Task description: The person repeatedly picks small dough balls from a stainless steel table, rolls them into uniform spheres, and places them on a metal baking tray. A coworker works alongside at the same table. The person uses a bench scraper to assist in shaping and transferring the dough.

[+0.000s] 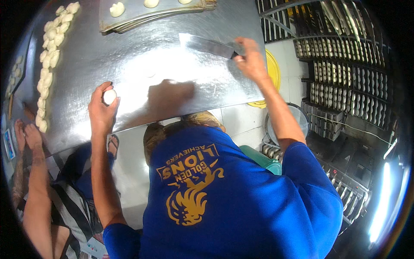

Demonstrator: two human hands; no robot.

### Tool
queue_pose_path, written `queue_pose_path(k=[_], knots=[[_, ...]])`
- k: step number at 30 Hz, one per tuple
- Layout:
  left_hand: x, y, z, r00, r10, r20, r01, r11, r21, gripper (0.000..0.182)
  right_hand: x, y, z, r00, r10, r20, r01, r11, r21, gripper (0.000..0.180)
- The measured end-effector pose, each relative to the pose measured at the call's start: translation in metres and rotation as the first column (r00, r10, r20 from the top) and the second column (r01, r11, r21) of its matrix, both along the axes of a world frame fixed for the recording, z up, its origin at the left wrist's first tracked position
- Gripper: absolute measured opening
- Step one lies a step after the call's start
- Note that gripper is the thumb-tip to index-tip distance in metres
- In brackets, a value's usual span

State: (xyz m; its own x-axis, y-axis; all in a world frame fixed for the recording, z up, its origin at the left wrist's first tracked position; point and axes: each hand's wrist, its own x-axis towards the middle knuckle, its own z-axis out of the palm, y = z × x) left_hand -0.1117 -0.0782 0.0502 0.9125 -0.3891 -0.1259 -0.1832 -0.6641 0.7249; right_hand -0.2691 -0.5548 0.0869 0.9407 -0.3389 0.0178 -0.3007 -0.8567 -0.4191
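Observation:
My left hand [103, 100] is closed around a small round ball of pale dough [109, 96] near the front edge of the steel table. In my right hand [250, 60] is the dark handle of a wide-bladed knife [210, 46], its blade pointing left over the shiny tabletop. A long row of dough pieces [48, 61] runs down the table's left side. At the top, a stack of metal trays [136, 19] carries several dough pieces, one of them a lobed dough piece [117, 9].
A co-worker's hands [30, 136] are at the table's left end, near the dough row. Racks [336, 74] with many filled trays stand on the right. Beside the steel table [207, 94] are a yellow round lid or tub [272, 69] and a green container [262, 160].

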Motion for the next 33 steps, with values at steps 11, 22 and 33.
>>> queue_pose_path(k=[11,22,33], knots=[[-0.025,-0.004,-0.024,0.948,0.159,0.276,-0.138,0.986,-0.094,0.067,-0.016,-0.033,-0.045,0.963,0.206,-0.174,-0.193,0.977,0.086,0.058],[-0.042,-0.004,-0.046,0.788,0.353,0.505,-0.248,0.932,-0.264,0.048,0.020,0.153,-0.002,0.831,0.503,-0.237,-0.416,0.846,0.334,0.040],[-0.044,-0.004,-0.054,0.794,0.395,0.462,-0.312,0.917,-0.247,0.043,0.062,0.212,0.019,0.685,0.642,-0.345,-0.573,0.767,0.288,0.036]])
